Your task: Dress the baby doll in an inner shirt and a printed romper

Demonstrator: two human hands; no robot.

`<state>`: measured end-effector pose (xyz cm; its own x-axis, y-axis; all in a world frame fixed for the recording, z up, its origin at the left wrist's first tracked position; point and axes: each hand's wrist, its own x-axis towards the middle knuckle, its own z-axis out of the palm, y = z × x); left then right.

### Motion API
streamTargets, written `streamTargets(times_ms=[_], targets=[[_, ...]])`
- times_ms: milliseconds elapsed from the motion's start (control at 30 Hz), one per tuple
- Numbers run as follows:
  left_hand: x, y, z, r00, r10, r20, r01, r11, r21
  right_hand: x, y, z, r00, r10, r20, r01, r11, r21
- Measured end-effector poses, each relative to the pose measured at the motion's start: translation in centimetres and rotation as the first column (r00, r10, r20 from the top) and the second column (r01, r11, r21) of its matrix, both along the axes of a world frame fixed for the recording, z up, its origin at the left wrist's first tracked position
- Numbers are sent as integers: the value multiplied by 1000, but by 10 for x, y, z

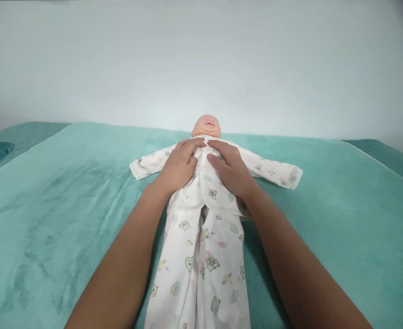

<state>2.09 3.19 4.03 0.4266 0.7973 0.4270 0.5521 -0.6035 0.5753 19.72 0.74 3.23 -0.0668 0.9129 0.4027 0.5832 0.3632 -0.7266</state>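
On the blanket (331, 228): the doll (206, 130) lies face up, sleeves (273, 172) spread.
Hands: your left hand (181, 167) and right hand (233, 170) rest open, slightly apart, on its shirt (212, 185).
Doll: likely light; support its back, since sleeves look limp.
Textures: shirt thin, printed; blanket plush; head (200, 124) smooth, rounded.

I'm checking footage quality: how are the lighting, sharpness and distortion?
Head view: soft light, brightest on the wall behind the doll's head; shadow on the green cover beside the left forearm; top-right corner dark; fine detail slightly soft; forearms look stretched, likely lens distortion; no harsh glare.
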Motion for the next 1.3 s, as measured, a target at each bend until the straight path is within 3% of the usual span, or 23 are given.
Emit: streamTargets(times_ms=[233, 400, 567, 667, 767, 900, 1000, 1133, 1300], targets=[[0, 0, 0, 994, -14, 107, 23, 996, -84, 1, 12, 2, 1000, 14, 27, -14, 1000, -27], [3, 2, -3, 991, 38, 131, -24, 994, -106, 2, 18, 3, 998, 31, 51, -30, 999, -24], [-12, 2, -23, 973, 231, -9, -231, 971, -53, 10, 24, -8, 999, 36, 40, -36, 999, 3], [-41, -3, -40, 884, 405, -233, -404, 913, 54, 24, 23, -24, 982, -116, 148, 123, 992, -40], [-80, -10, -51, 794, 474, -380, -456, 878, 142, 46, 16, -43, 884, -297, 360, 311, 950, 19], [-124, -18, -52, 707, 588, -394, -610, 788, 82, 86, -9, -57, 759, -376, 532, 435, 900, 14], [-134, -22, -50, 658, 659, -365, -683, 726, 79, 121, -33, -59, 686, -435, 584, 542, 841, -10], [-129, -26, -47, 680, 668, -303, -676, 731, 95, 153, -53, -59, 607, -590, 532, 717, 695, -47], [-130, -25, -47, 758, 622, -196, -624, 779, 62, 160, -47, -61, 706, -527, 473, 672, 710, -211]])
